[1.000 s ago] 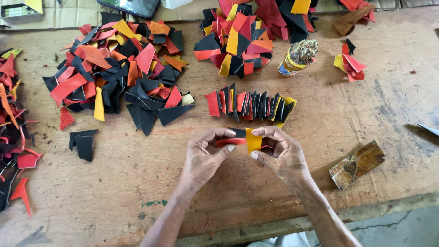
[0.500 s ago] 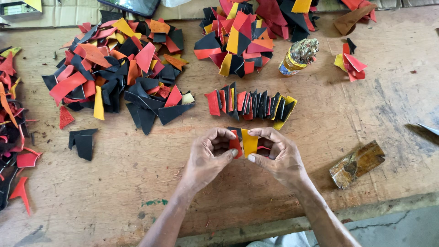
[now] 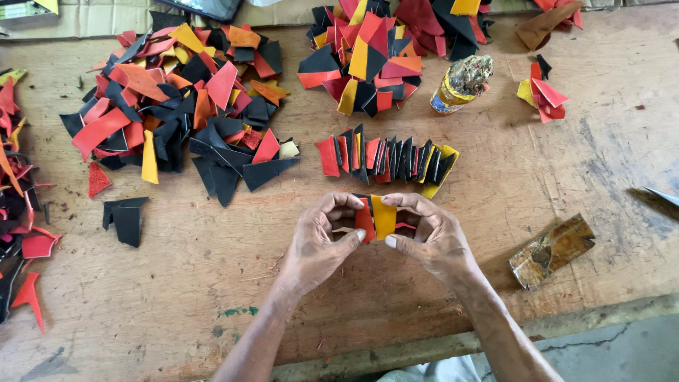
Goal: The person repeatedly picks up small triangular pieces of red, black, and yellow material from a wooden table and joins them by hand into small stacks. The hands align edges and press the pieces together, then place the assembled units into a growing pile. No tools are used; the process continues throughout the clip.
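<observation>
Left hand (image 3: 318,244) and right hand (image 3: 431,240) each grip closed on a small stack of red, yellow and black leather pieces (image 3: 375,218), just above the worn wooden surface (image 3: 212,283); probably loosely aligned; slackened fingers could fan them apart.

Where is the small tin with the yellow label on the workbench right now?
In the head view, the tin stands upper right of centre on the wooden bench, between the top pile of leather scraps and a small red-and-yellow piece.

Red piece (image 3: 364,221): small leather scrap, upright, pinched between both hands.
Yellow piece (image 3: 384,216): leather scrap, touching the red one's right side, just above the wooden table.
</observation>
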